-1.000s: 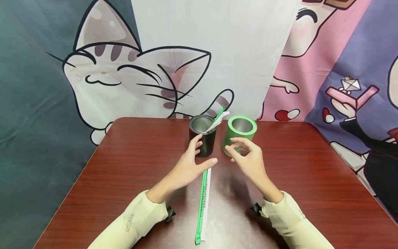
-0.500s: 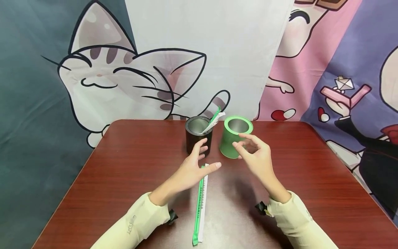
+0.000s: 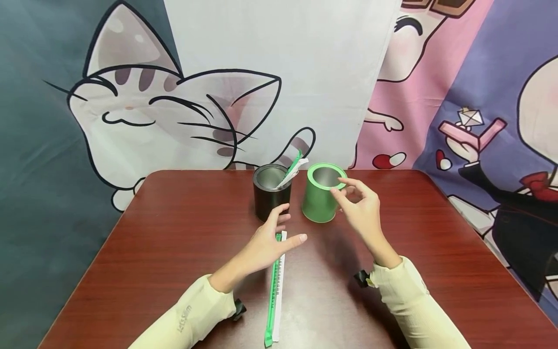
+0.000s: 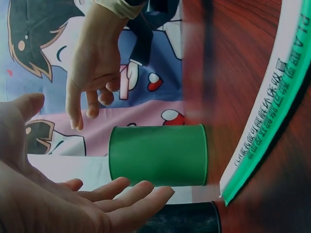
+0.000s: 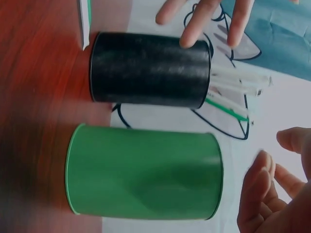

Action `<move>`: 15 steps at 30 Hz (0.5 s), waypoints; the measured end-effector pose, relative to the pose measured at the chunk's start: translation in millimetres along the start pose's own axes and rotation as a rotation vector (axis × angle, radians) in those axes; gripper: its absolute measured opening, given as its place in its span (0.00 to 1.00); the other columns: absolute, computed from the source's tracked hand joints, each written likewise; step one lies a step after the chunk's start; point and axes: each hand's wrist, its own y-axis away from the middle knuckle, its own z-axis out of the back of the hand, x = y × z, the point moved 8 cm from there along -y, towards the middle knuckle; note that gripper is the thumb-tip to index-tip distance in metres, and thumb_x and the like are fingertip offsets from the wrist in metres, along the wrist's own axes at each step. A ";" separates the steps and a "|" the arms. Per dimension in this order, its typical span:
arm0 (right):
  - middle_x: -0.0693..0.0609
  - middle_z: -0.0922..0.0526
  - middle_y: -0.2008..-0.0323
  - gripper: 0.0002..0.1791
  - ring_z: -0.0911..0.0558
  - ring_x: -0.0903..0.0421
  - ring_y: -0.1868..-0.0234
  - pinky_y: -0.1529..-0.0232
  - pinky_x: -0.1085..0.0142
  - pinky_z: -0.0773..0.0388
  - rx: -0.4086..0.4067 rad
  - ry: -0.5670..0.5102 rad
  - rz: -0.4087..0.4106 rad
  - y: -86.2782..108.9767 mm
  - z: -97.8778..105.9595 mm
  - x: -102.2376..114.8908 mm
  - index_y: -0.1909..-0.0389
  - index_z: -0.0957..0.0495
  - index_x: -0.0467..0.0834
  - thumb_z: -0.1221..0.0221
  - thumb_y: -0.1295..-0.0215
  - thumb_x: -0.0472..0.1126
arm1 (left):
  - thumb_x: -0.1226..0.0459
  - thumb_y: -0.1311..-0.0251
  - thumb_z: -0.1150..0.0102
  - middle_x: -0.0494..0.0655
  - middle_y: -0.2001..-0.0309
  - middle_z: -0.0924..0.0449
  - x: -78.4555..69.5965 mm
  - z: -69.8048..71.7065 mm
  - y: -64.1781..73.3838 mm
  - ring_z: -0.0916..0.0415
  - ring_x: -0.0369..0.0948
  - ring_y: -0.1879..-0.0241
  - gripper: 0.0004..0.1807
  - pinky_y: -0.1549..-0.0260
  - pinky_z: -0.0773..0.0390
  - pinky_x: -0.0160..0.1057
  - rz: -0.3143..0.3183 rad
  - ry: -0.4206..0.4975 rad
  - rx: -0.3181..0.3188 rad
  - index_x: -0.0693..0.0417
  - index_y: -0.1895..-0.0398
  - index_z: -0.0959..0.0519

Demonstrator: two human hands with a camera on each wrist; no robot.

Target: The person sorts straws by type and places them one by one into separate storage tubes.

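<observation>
A black can (image 3: 266,202) stands upright toward the back of the table, with several wrapped straws (image 3: 293,172) leaning in it. Beside it on the right is a green can (image 3: 320,206), its mouth facing up. My right hand (image 3: 362,206) hovers at the green can's right rim, thumb and forefinger apart and nothing between them. My left hand (image 3: 267,245) is in front of the black can, fingers spread and holding nothing. Below it, a green wrapped straw (image 3: 272,300) and a white wrapped straw (image 3: 281,286) lie side by side, their far part overlapped by the hand in the head view.
The reddish-brown table (image 3: 183,218) ends just behind the cans. A printed cartoon cloth (image 3: 331,58) hangs beyond that edge. Small black devices, like the left one (image 3: 238,310), sit at both cuffs.
My right hand has risen from in front of the green can to its right rim. My left hand has drawn back slightly from the black can. The head view has shifted a little.
</observation>
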 end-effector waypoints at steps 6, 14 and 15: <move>0.47 0.24 0.75 0.17 0.27 0.60 0.80 0.80 0.74 0.36 -0.094 0.148 -0.019 -13.4 1.5 -19.6 0.57 0.18 0.44 0.33 0.48 0.46 | 0.41 0.51 0.38 0.41 0.39 0.34 6.3 3.1 -1.1 0.33 0.47 0.41 0.42 0.46 0.34 0.51 0.017 0.001 -0.008 0.33 0.33 0.46; 0.43 0.25 0.59 0.23 0.30 0.50 0.58 0.55 0.59 0.41 -0.141 0.226 -0.033 -22.9 -2.2 -36.7 0.53 0.19 0.43 0.31 0.51 0.47 | 0.43 0.48 0.40 0.42 0.39 0.34 10.3 1.5 -2.7 0.34 0.47 0.40 0.39 0.46 0.35 0.52 0.022 0.014 0.011 0.35 0.34 0.45; 0.43 0.25 0.58 0.23 0.31 0.50 0.56 0.54 0.57 0.43 -0.139 0.225 -0.028 -24.7 -3.6 -38.7 0.53 0.19 0.42 0.31 0.51 0.46 | 0.43 0.48 0.40 0.43 0.39 0.34 10.6 1.6 -2.9 0.34 0.47 0.40 0.39 0.46 0.35 0.52 0.023 0.015 0.012 0.35 0.34 0.44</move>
